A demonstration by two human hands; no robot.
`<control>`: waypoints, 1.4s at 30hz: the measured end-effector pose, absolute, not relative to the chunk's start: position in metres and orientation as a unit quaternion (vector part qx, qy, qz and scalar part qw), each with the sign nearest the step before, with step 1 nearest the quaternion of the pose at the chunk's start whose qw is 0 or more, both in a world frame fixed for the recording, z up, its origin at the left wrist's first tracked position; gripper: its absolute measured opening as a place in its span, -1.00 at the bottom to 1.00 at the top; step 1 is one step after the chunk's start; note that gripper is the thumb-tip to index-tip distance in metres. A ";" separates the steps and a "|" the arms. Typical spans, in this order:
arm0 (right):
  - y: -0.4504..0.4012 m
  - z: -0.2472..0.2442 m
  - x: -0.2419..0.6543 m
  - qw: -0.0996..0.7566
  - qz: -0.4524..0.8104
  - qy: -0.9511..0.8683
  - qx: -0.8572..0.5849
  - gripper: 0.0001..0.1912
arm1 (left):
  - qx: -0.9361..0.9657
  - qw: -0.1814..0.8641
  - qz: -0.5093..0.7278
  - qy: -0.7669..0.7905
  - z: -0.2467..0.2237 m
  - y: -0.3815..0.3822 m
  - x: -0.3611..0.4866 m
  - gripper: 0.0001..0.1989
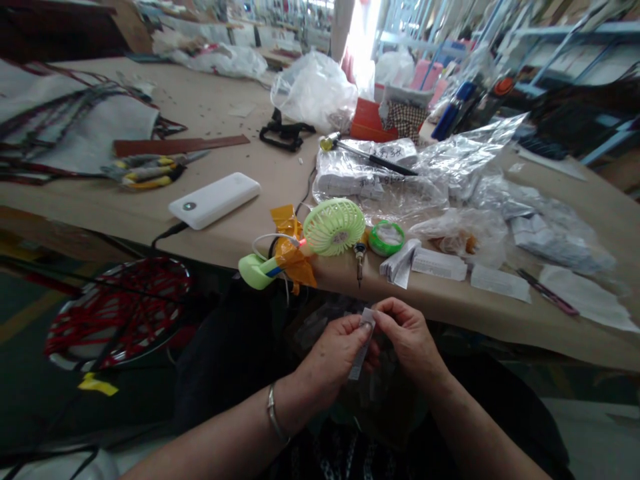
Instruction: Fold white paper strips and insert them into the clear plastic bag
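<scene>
Between my two hands, just off the table's front edge and over my lap, is a narrow white printed label [358, 363]. My left hand [333, 353], with a bracelet at the wrist, pinches it between thumb and fingers. The fingertips of my right hand [407, 333] are closed on its upper end. On the table ahead lie a folded stack of labels [400, 262], a flat printed label strip [439, 264] and a paler strip [500, 283]. A pointed tool like a soldering iron [359, 260] sticks out over the edge, tip toward me.
A green fan [334, 228] is fixed to the edge with orange tape [295, 263]. Nearby are a green round tin [387, 238], a white power bank [216, 200], pliers [153, 172], a hammer [370, 157], plastic bags [380, 187] and scissors [547, 293]. A red-strapped stool [120, 313] stands lower left.
</scene>
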State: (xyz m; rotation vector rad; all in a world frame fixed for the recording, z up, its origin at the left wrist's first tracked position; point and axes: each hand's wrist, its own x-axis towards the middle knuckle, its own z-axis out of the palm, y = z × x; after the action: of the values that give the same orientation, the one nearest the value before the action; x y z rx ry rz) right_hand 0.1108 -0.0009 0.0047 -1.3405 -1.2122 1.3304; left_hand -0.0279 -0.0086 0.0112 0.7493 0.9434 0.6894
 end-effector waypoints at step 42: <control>0.031 0.010 0.094 0.447 0.327 -0.633 -0.541 -0.88 | 0.610 0.419 0.437 0.512 0.008 0.033 -0.043 -0.81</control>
State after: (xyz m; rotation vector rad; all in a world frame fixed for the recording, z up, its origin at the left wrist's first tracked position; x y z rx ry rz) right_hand 0.0940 0.0308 0.0097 -1.3390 -1.5668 0.8084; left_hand -0.0434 0.0332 0.0085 1.5285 1.2831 1.0957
